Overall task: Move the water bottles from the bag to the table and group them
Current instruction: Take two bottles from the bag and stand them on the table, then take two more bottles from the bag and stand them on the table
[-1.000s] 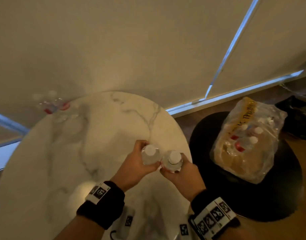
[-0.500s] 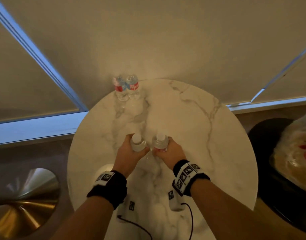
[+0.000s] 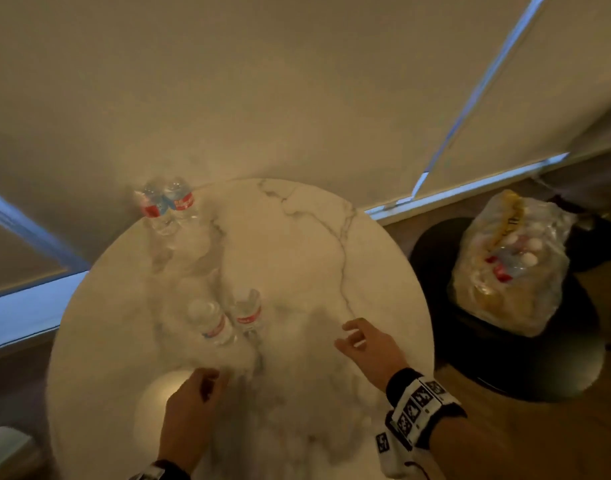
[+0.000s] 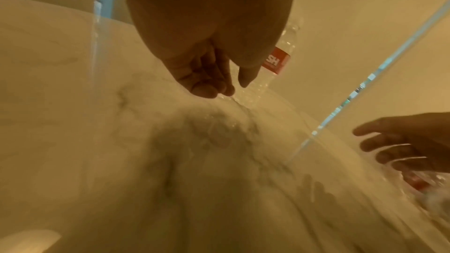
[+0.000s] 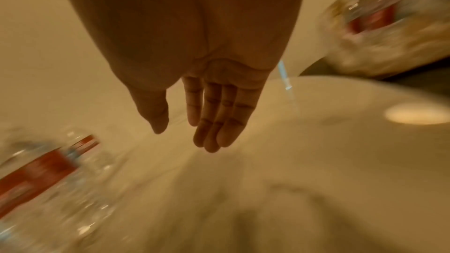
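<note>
Two clear water bottles with red labels [image 3: 228,318] stand side by side near the middle of the round marble table [image 3: 383,271]. Another pair of bottles [image 3: 167,204] stands at the table's far left rim. My left hand [image 3: 200,386] hovers empty near the front of the table, fingers loosely curled, a short way behind the middle pair. My right hand [image 3: 352,337] is empty with fingers spread, out to the right of that pair. The clear plastic bag [image 3: 505,265] with several more bottles sits on a dark round stool [image 3: 539,368] to the right.
A pale roller blind [image 3: 297,81] hangs right behind the table. Wooden floor [image 3: 574,445] shows around the stool. A cable and small tagged devices [image 3: 383,445] hang below my right wrist at the table's near edge.
Both hands have let go of the two bottles, which now stand on the table. The left hand has drawn back and the right hand has moved off to the right.
</note>
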